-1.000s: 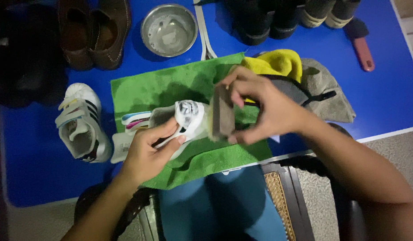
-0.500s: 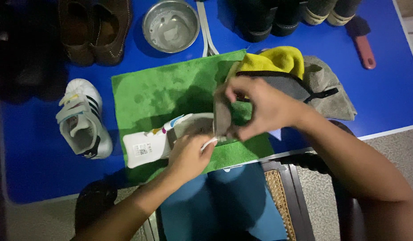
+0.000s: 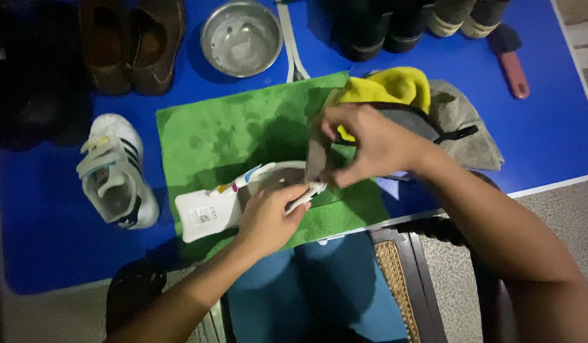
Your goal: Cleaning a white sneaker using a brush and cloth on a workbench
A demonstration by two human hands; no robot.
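Head view: left hand (image 3: 267,219) grips white shoe (image 3: 243,197); right hand (image 3: 370,143) clamps brush (image 3: 317,155) against it.

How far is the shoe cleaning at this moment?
Done: I cannot tell; no shoe looks plainly finished. In hand: the left hand holds a white shoe on the green towel, and the right hand presses a brush against it. Left: the second white shoe and the brown shoes lie untouched.
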